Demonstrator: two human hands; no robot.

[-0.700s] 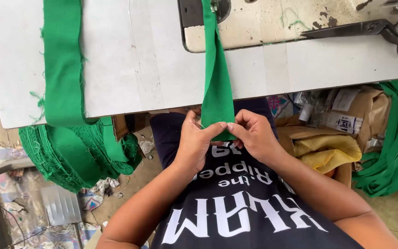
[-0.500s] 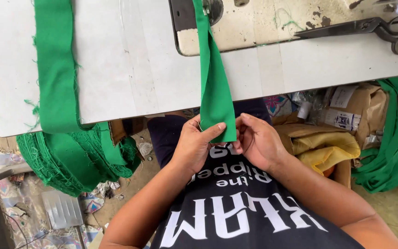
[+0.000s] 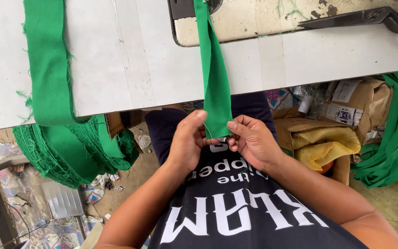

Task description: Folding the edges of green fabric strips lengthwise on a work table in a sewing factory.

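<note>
Green fabric strip runs from under the sewing machine at the far side, over the near edge of the white table, and hangs down toward the person's lap. Its long axis runs far to near, almost straight, and its free end sits right between the two hands.

Left hand has thumb and fingers closed on the left corner of that bottom end; right hand pinches the right corner, fingertips together on the cloth. Both hands meet at the end of the strip, just above the dark printed shirt, neither clearly nearer than the other, and the cloth rises away from the fingers toward the machine.

A second, wider green band lies across the table on the left and spills over the edge onto a heap of folded green fabric. Big black scissors rest at the far right of the table. Below on the right sit cardboard boxes with yellow cloth and more green fabric.
</note>
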